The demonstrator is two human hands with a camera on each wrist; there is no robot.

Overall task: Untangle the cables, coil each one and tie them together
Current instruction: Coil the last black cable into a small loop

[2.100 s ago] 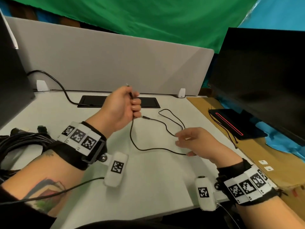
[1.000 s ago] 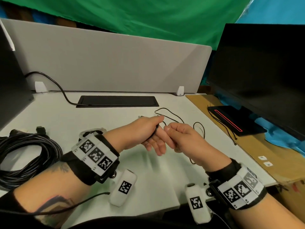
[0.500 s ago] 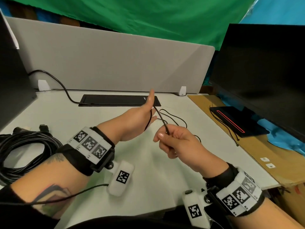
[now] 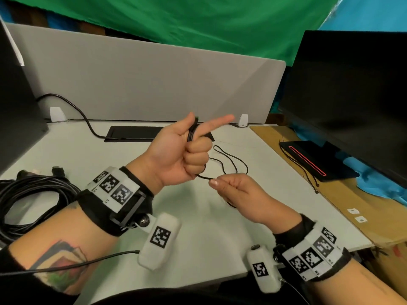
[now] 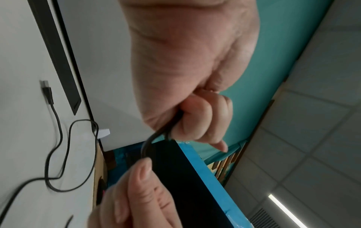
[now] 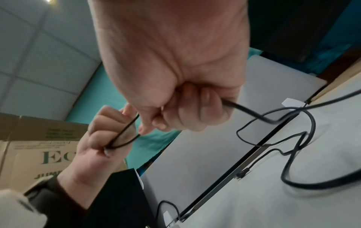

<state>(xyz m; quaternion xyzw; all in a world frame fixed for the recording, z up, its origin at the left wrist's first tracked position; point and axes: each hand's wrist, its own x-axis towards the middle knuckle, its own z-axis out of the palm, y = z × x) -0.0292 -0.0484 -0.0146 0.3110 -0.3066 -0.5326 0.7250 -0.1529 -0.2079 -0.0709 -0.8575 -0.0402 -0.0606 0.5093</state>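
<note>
A thin black cable (image 4: pixel 191 134) runs in a few strands between the thumb and the outstretched forefinger of my left hand (image 4: pixel 187 150), raised above the desk. The other left fingers curl over those strands (image 5: pixel 154 137). Just below and to the right, my right hand (image 4: pixel 233 190) pinches the same cable (image 4: pixel 206 177) between thumb and forefinger. The cable's loose part (image 4: pixel 231 161) lies in loops on the white desk (image 4: pixel 209 238) behind my hands, ending in a USB plug (image 5: pixel 47 91). The right wrist view shows the cable (image 6: pixel 254 114) leaving my right fist.
A coil of thick black cable (image 4: pixel 28 201) lies at the desk's left edge. A dark monitor (image 4: pixel 352 95) stands at the right over a cardboard sheet (image 4: pixel 330 194). A black cover strip (image 4: pixel 136 133) lies before the grey partition (image 4: pixel 154 80).
My left hand has turned palm-up with the forefinger stretched out and the cable strands over it. My right hand has dropped below the left hand, still pinching the cable.
</note>
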